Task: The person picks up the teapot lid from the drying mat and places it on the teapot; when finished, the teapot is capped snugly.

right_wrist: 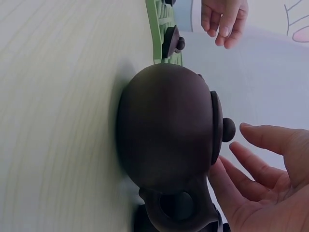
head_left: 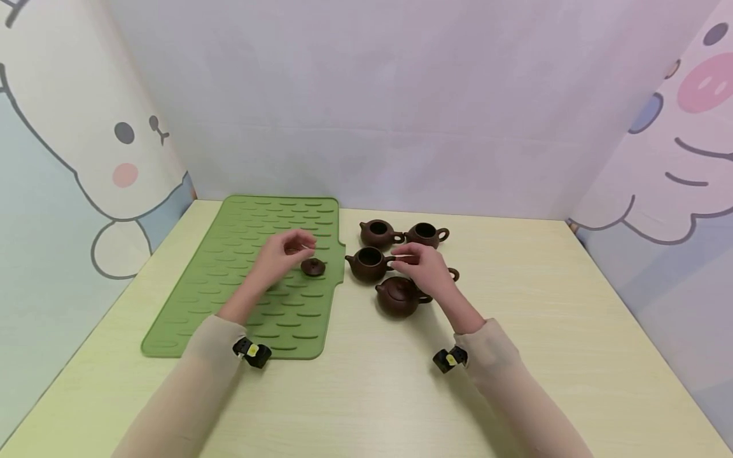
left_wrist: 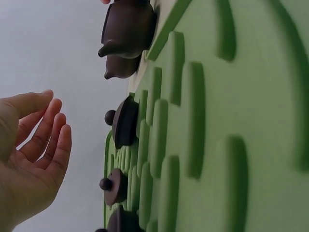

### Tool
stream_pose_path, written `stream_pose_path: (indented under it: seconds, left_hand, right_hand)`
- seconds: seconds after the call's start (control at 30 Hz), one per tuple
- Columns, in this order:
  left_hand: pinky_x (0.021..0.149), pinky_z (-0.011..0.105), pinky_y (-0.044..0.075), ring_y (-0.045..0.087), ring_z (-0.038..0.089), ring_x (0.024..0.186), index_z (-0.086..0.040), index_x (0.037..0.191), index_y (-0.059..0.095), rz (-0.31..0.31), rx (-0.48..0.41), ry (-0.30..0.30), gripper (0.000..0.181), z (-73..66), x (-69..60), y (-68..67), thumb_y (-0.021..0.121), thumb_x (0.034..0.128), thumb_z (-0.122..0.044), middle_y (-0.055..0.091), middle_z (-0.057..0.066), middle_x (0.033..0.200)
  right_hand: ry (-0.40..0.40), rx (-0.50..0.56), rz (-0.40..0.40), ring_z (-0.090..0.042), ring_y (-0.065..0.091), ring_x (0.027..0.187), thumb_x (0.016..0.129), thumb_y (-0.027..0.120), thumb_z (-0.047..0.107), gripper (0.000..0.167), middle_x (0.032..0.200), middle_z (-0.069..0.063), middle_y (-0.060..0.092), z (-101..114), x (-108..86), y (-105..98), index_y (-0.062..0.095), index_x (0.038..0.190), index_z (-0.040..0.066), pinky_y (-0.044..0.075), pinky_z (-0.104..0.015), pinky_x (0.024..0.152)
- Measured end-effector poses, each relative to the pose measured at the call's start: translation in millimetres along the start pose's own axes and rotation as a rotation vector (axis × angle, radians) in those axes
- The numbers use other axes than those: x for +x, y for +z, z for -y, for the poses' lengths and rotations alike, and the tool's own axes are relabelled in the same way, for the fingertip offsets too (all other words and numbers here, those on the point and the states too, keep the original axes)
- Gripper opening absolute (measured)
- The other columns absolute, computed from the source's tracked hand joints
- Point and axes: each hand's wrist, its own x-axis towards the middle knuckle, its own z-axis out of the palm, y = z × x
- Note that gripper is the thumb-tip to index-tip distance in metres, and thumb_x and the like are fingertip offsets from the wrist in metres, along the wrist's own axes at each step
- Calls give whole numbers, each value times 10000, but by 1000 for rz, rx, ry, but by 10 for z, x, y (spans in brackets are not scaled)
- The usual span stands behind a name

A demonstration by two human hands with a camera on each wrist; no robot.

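Note:
My left hand (head_left: 282, 254) hovers over the green mat with fingers loosely bent and nothing between them. Just right of it lies a dark brown teapot lid (head_left: 313, 267); the left wrist view shows two more lids, one with its round knob (left_wrist: 116, 187) upright. My right hand (head_left: 425, 270) hangs above the teapots, its fingers relaxed and apart, holding nothing visible. Closest to me stands a teapot with its lid on (head_left: 397, 298). Beneath the right hand another teapot is mostly hidden, only its handle (head_left: 454, 274) showing. Beside it is a lidless teapot (head_left: 368, 266).
Two more lidless teapots, a back left one (head_left: 376, 234) and a back right one (head_left: 424, 235), stand behind these. The ridged green mat (head_left: 292, 331) covers the left of the pale wooden table (head_left: 544, 305). A light curtain wall (head_left: 401, 114) closes off the back.

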Motion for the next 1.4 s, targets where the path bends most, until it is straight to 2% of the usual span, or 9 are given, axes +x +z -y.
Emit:
stream_pose_path:
  seconds: [0.13, 0.3, 0.57, 0.83, 0.93, 1.1, 1.17, 1.33, 1.4]
  left_hand:
    - [802, 152, 509, 666, 224, 970, -24, 1144, 682, -23, 14, 0, 220, 45, -74, -87, 676, 954, -135, 710, 192, 1117]
    - [791, 160, 511, 652, 207, 981, -9, 1166, 674, -46, 30, -42, 241, 142, -176, -207, 662, 965, -141, 705, 199, 1138]
    - [781, 142, 501, 587, -14, 909, 8, 1205, 653, -80, 82, -102, 276, 342, -335, -408, 642, 976, -144, 687, 207, 1175]
    - [763, 139, 487, 566, -64, 878, 38, 1245, 623, -53, 65, -200, 321, 387, -441, -521, 635, 978, -140, 656, 241, 1236]
    - [798, 182, 507, 627, 34, 946, 37, 1259, 616, -32, 60, -223, 336, 412, -459, -554, 640, 976, -143, 646, 246, 1265]
    - [932, 362, 536, 638, 337, 1144, 29, 1289, 603, 39, 85, -263, 391, 447, -465, -593, 670, 960, -171, 628, 244, 1311]
    - [934, 355, 536, 632, 349, 1144, 39, 1289, 600, 64, 94, -264, 401, 462, -466, -601, 682, 950, -159, 626, 248, 1310]
    - [813, 167, 525, 645, 118, 969, 73, 1225, 623, 88, 76, -247, 353, 489, -472, -633, 702, 918, -83, 656, 265, 1224]
    - [781, 139, 516, 629, 52, 916, 71, 1200, 636, 92, 80, -247, 333, 486, -470, -654, 708, 912, -78, 671, 256, 1190]
  right_hand:
    - [-26, -63, 3, -314, 694, 1106, 921, 705, 156, 302, 1177, -171, 724, -2, 12, 27, 694, 1192, 22, 566, -441, 918]
    - [-30, -91, 11, -304, 689, 1094, 920, 707, 166, 294, 1171, -141, 728, -22, 28, 66, 701, 1182, 33, 554, -433, 914]
    - [-37, -123, -12, -258, 704, 1056, 903, 725, 138, 241, 1133, -89, 743, -20, 42, 141, 719, 1135, 75, 563, -405, 903]
    - [-40, -171, -20, -273, 712, 1060, 907, 714, 96, 228, 1105, -112, 741, -33, 85, 166, 698, 1128, 42, 572, -421, 922]
    - [-36, -218, -14, -268, 716, 1042, 914, 709, 103, 216, 1094, -107, 747, -23, 107, 172, 705, 1124, 51, 569, -430, 914]
    - [-33, -305, 1, -266, 714, 1031, 932, 686, 110, 166, 1086, -89, 752, -15, 149, 204, 730, 1090, 91, 567, -437, 905]
    - [-31, -318, -4, -271, 713, 1027, 931, 682, 100, 151, 1081, -84, 751, -20, 153, 219, 736, 1073, 98, 569, -439, 900]
    - [-29, -315, -22, -269, 711, 1009, 927, 686, 86, 128, 1060, -72, 752, -35, 127, 250, 731, 1046, 102, 573, -433, 880]
    - [-32, -316, -28, -263, 710, 1004, 928, 685, 87, 126, 1055, -68, 752, -34, 110, 255, 731, 1044, 106, 575, -429, 872]
